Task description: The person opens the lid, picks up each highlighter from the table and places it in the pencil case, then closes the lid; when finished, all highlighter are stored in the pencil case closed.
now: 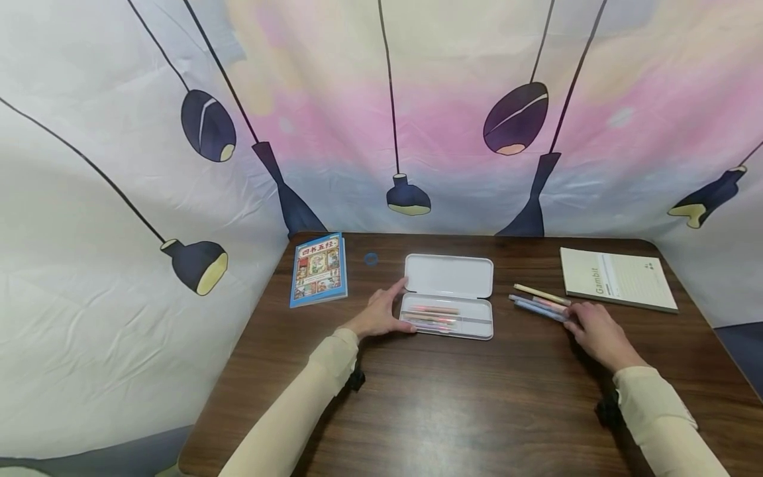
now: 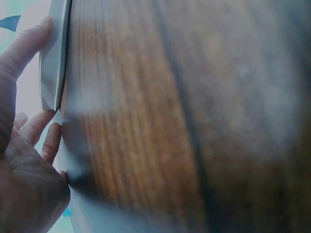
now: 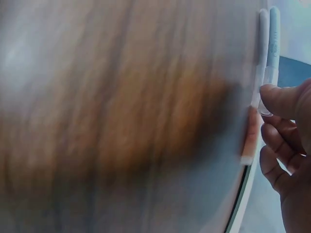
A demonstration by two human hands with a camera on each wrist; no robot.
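An open white pencil case lies on the table, its lid folded back and several pens in its tray. My left hand holds the case at its left end, thumb along the front edge and forefinger near the hinge. To the right of the case, my right hand pinches the near end of a light-blue pen between thumb and fingers. Beside that pen lie a pink pen and a pale yellow pen.
A blue-edged book lies at the table's back left, with a small blue ring to its right. At the back right is a cream notebook. A printed cloth hangs behind the wooden table.
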